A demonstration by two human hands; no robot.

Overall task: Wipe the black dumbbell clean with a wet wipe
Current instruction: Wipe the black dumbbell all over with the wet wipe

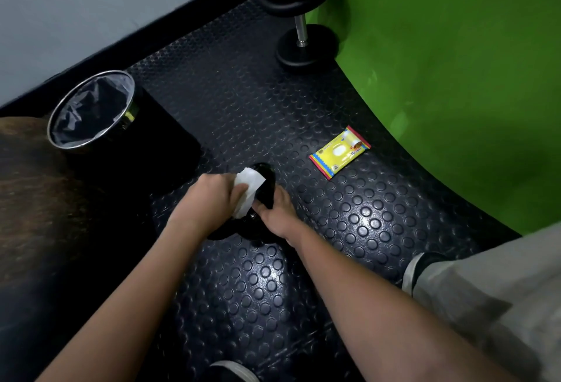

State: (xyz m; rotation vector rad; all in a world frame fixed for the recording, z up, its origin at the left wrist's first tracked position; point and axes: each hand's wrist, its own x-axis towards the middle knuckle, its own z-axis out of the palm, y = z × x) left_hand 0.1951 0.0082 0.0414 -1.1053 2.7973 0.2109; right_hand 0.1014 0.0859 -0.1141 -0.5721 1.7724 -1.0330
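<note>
lined bin (91, 110) far left on the studded floor (349, 230), left hand (212, 196) curled round a white wet wipe (247, 190) pressed on the black dumbbell (267, 176) mid-floor, right hand (277, 214) gripping its near part, yellow wipes pack (340, 152) off right

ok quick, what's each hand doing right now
Left hand: holds the wet wipe against the black dumbbell.
Right hand: grips the dumbbell, steadying it.
</note>
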